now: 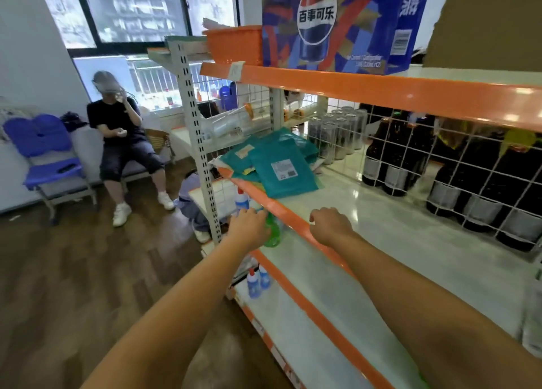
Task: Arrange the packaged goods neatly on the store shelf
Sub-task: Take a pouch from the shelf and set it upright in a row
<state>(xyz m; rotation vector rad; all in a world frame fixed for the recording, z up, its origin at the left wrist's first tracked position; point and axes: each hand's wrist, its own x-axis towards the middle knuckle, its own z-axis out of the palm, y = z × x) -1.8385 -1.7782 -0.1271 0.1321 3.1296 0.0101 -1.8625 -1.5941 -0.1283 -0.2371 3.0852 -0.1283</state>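
Note:
Several flat teal packages (pixel 278 162) lie in a loose, overlapping pile at the left end of the white middle shelf (pixel 381 230), some jutting over its orange front edge (pixel 296 212). My left hand (pixel 249 227) hovers in front of that edge, below the pile, fingers loosely curled and holding nothing. My right hand (pixel 330 224) hangs over the orange edge a short way right of the pile, fingers curled down, also with nothing in it. Neither hand touches the packages.
Dark bottles (pixel 457 168) and cans (pixel 337 133) stand behind a white wire grid at the shelf's back. A Pepsi carton (pixel 337 21) and orange basket (pixel 234 45) sit on top. Spray bottles (pixel 258 280) stand on lower shelves. A person (pixel 123 142) sits on the left.

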